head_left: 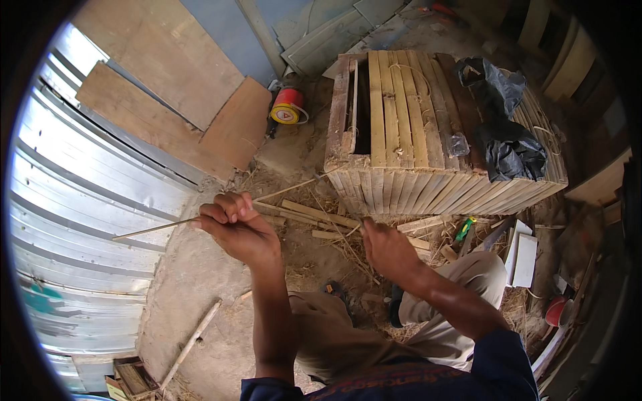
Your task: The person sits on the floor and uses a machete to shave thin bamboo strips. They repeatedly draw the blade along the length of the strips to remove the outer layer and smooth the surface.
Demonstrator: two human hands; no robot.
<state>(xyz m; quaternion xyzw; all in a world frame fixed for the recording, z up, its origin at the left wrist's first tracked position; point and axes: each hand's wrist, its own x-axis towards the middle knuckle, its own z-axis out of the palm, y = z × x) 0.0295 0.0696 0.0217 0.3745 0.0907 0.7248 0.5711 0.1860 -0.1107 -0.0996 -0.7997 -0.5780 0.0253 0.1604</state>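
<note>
Bare, dusty earth strewn with straw and wood offcuts makes up the floor (200, 281) of this shed-like corner. Over it, a thin, pale bamboo sliver (157, 229) runs long and straight from the left hand (237, 227) out toward the corrugated metal sheets (87, 200); its far tip is free in the air. The left hand is clenched around the sliver, fingers curled over the top. A further length of sliver seems to continue up-right past the fist toward the slatted crate (428, 134), though it is too fine to be sure it is the same piece. The right hand (388, 250) is closed low over the litter of flat wooden strips (314, 215); what it grips is hidden under the fingers, so I cannot tell. Rough, parallel slats form the crate, with a crumpled black plastic bag (508, 144) lying on top. Plywood boards (167, 80) lean behind, a red-and-yellow canister (286, 107) beside them. Open ground lies left of the knees; a bamboo stick (190, 344) rests there.
</note>
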